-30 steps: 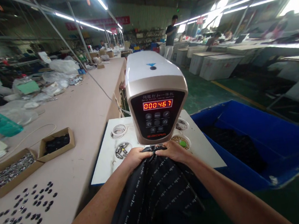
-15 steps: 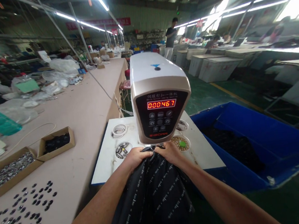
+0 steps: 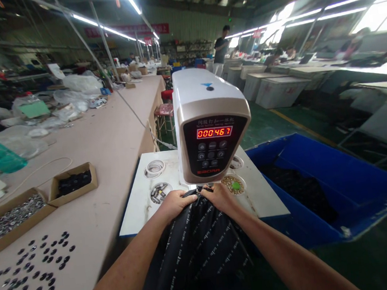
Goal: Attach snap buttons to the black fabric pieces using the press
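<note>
A black garment with white printed lettering hangs from both my hands toward me. My left hand pinches its top edge, thumb on top. My right hand grips the same edge a little to the right, fingers bent around the cloth. Between the hands, the held edge lies under the head of a white and gold button machine, whose red display reads 000467. The fingertips at the edge are partly hidden by the cloth and the machine.
Around the machine is a white tabletop with round wells of small metal parts. On the left table are cardboard boxes and scattered black discs. A blue bin holds dark cloth at right. A person stands behind.
The view has shifted slightly, so the machine head appears further right. Both hands keep hold of the garment near the same spot, and its hanging folds have shifted a little.
</note>
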The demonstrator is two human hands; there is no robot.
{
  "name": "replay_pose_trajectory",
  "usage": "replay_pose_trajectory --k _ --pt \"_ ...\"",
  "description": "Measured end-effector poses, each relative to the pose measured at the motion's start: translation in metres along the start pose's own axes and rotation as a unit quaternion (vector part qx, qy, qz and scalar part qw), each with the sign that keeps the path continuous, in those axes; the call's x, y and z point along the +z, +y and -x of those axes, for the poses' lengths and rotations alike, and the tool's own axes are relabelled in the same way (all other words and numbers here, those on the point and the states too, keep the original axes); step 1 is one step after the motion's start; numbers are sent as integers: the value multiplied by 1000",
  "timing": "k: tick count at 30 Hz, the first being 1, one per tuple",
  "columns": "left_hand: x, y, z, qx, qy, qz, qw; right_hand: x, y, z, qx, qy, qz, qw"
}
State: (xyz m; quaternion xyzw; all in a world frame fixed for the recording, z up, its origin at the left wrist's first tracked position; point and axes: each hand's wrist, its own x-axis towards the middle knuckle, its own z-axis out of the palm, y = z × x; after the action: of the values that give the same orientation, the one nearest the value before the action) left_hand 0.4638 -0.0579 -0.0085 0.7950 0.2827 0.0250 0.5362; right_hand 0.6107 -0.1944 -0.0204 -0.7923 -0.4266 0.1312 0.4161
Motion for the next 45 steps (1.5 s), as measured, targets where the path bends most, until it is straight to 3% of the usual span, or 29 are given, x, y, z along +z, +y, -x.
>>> replay_pose_trajectory --k 10,18,27,35,45 --pt "-6 -1 -5 76 32 -91 992 -7 -12 3 -5 -32 33 999" --pt "-10 -9 -5 126 50 -96 986 5 -6 3 -45 9 121 992" --pt "-10 -13 -5 137 68 -100 983 9 -10 4 -41 10 119 992" --pt "-5 -13 -10 157 63 -79 982 -1 -1 -2 -60 -16 84 994" --pt "-3 -16 -13 141 45 -61 987 -11 -8 3 -46 -44 44 997"
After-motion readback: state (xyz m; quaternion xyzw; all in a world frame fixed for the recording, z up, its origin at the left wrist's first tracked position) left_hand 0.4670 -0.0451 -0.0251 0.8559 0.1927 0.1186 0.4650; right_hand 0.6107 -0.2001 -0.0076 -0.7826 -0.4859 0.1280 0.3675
